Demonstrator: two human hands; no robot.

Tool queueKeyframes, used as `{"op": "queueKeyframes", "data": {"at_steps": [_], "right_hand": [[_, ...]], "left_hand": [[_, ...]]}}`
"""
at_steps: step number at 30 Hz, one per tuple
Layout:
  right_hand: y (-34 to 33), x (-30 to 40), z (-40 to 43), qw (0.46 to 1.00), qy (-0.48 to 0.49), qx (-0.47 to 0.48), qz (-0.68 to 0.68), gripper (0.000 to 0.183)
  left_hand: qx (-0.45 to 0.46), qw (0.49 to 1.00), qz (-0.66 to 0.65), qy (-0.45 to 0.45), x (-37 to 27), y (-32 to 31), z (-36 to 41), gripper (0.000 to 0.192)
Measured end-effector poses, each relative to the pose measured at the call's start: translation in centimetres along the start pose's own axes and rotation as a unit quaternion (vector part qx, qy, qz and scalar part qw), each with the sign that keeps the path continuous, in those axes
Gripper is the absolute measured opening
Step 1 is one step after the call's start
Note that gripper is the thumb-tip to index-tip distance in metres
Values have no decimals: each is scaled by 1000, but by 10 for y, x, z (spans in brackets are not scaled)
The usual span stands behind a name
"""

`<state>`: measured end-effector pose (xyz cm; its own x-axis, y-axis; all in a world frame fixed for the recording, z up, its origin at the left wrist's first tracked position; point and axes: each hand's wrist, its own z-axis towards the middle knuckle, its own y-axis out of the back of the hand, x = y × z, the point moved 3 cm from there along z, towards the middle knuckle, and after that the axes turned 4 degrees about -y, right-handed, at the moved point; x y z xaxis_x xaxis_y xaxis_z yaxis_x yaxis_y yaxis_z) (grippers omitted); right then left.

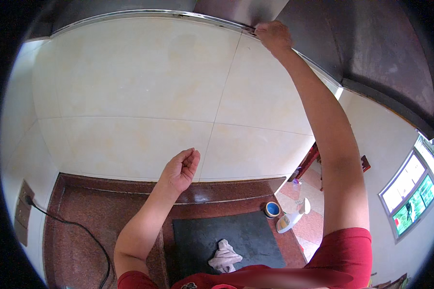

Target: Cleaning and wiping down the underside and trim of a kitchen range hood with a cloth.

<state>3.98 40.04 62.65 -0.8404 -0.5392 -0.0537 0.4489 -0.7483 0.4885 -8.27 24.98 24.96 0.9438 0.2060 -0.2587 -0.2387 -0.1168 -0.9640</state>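
My left hand [183, 169] is held in the air before the cream tiled wall [137, 86], above the red granite ledge [235, 189]. Its fingers curl in towards the thumb, and I see nothing in it. Raised high at the upper right, my right hand [276, 36] is at the lower edge of a dark wall cabinet [311, 32], beside its metal trim [188, 14]. Those fingers are bent and face away, so whether they grip the edge or hold something small is hidden.
A dark mat [199, 231] lies on the granite countertop [90, 202], with a crumpled cloth [225, 255] on it. At the right are a blue-lined cup [272, 209] and a white spray bottle [291, 220]. A black cord [83, 225] runs from the wall socket [24, 202].
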Motion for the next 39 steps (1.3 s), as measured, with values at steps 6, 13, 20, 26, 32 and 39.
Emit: {"op": "queueKeyframes", "data": {"at_steps": [6, 13, 20, 26, 32, 39], "right_hand": [[-8, -15, 7, 998, -1, -24, 53, 33], [11, -5, -24, 998, 15, -65, 15, 22], [16, 5, -33, 985, 82, -69, -137, 16], [13, 9, -39, 917, 287, -172, -219, 5], [9, 7, -37, 886, 348, -189, -240, 8], [2, 1, -31, 849, 426, -262, -173, 9]], "left_hand": [[5, 1000, -5, 6, 2, -1, 0, 9], [-9, 1000, -7, -3, -1, 3, -5, 8], [2, 1000, -6, 7, 0, 8, -2, 8], [-6, 1000, -20, 6, 2, 13, 0, 8], [2, 1000, -11, -7, 0, 18, 1, 9], [-6, 1000, -11, -1, -4, 23, 5, 9]]}}
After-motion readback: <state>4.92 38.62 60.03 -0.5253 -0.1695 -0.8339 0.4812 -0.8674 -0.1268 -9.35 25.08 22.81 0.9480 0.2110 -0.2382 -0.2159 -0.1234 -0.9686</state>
